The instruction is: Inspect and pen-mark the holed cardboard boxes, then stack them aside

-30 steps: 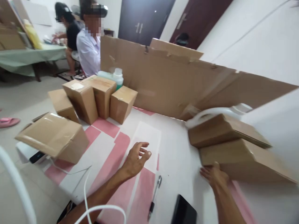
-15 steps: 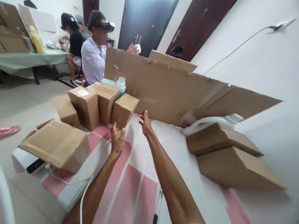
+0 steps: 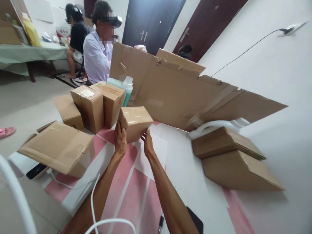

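Note:
Between my two hands is a small brown cardboard box [image 3: 136, 125], tilted, with shiny tape on its top. My left hand [image 3: 121, 140] is pressed to its left side, fingers partly hidden behind it. At the lower right corner my right hand [image 3: 148, 143] grips it, some fingertips out of sight underneath. Just left of it stand two upright cardboard boxes, one with a white label [image 3: 89, 105] and one further back [image 3: 112, 104]. Behind them leans a translucent jug of green liquid [image 3: 127, 92].
A tall cardboard panel [image 3: 168, 94] stands across the table's far side. Stacked boxes [image 3: 234, 169] and a white jug [image 3: 219, 125] lie at the right. A larger box [image 3: 58, 148] sits left, near a white cable [image 3: 92, 201]. A co-worker [image 3: 97, 58] sits beyond the panel.
Both hands have closed in on the small box, which has come away from the row of boxes, toward me and slightly right, and is turned. The view has shifted slightly.

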A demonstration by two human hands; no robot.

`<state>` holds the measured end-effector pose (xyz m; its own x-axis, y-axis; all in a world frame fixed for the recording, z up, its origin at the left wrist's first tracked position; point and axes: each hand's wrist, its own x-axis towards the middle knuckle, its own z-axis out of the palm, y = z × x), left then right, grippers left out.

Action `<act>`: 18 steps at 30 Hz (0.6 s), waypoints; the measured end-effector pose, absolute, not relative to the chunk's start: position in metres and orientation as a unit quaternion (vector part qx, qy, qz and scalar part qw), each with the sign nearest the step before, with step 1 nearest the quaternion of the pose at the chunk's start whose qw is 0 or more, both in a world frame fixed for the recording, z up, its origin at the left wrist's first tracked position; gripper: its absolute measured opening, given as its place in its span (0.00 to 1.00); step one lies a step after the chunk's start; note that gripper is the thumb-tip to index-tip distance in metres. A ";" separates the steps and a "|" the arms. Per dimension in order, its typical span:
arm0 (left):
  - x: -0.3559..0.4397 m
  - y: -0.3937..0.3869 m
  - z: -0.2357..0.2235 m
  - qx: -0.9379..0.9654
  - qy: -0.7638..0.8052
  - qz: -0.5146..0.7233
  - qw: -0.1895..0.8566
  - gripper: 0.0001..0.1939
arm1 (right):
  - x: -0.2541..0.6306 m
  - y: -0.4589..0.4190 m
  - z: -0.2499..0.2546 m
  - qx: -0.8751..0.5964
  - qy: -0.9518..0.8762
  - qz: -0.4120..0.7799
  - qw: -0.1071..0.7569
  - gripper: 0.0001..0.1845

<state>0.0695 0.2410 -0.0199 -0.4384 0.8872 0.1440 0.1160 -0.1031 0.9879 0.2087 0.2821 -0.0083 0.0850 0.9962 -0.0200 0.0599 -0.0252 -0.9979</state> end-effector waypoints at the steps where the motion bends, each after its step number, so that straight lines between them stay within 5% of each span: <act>1: 0.072 0.225 -0.022 0.432 0.586 0.607 0.319 0.39 | 0.215 0.259 -0.010 -0.542 -0.486 0.464 0.505 0.44; 6: 0.080 0.125 -0.032 0.511 0.563 0.575 0.302 0.37 | 0.237 0.157 -0.010 -0.570 -0.490 0.408 0.518 0.33; 12: 0.073 0.037 -0.009 0.625 0.550 0.517 0.200 0.37 | 0.257 0.109 -0.002 -0.626 -0.421 0.379 0.536 0.37; 18: 0.064 -0.006 0.026 0.728 0.502 0.450 0.123 0.35 | 0.255 0.092 -0.011 -0.647 -0.341 0.510 0.453 0.38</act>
